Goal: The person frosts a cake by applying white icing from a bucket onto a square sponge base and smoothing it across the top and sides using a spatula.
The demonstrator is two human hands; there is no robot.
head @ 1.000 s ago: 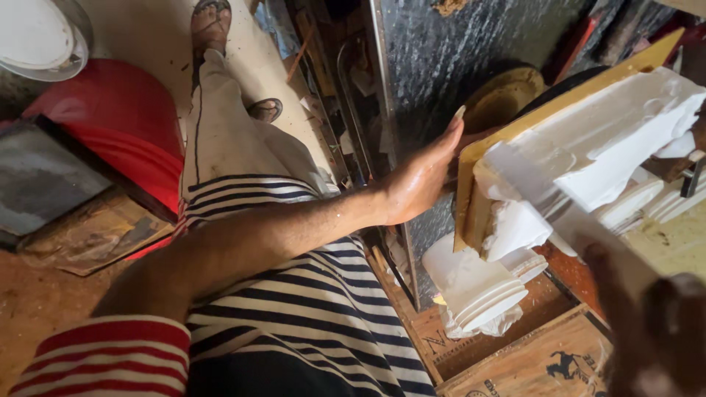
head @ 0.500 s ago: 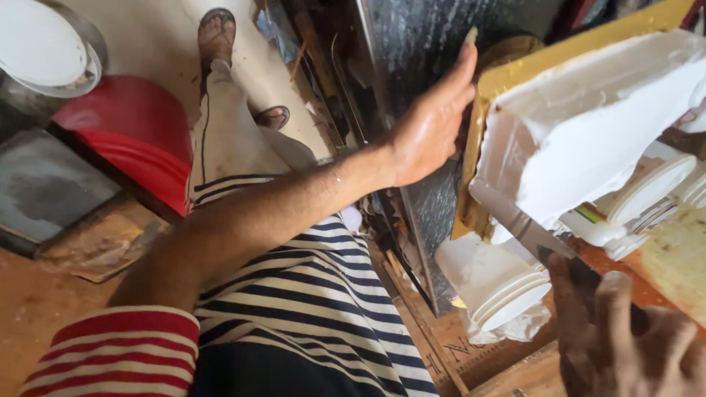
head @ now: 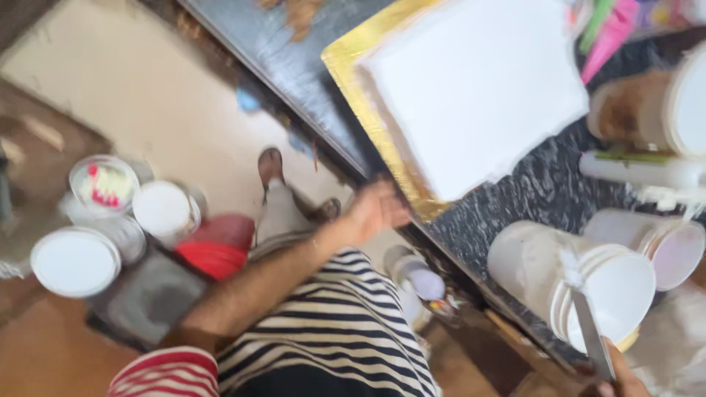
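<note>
White icing covers the big square cake (head: 478, 92), which sits on a gold board (head: 353, 70) on the dark speckled counter (head: 544, 191), toward the far right of the scene. The person's left hand (head: 376, 209) is stretched out from a bare forearm that runs up from the near left, over a striped apron or shirt (head: 338, 323). That hand rests at the near corner of the gold board, just beside or touching its edge; motion blur keeps me from saying which. Its fingers look loosely spread rather than curled around anything, and I see nothing gripped in them.

At the near right edge, only a sliver of the right hand (head: 621, 375) shows. It is closed around the handle end of a long metal spatula (head: 588, 331), whose blade angles up and away over a white tub (head: 566, 283) standing on the counter. Another pale tub (head: 654, 235) stands just to the right of it.

Down on the floor at the left are a red bowl (head: 217, 250) and several round white-lidded containers (head: 73, 261), well apart from the cake. One sandalled foot (head: 271, 169) shows below the counter edge.
</note>
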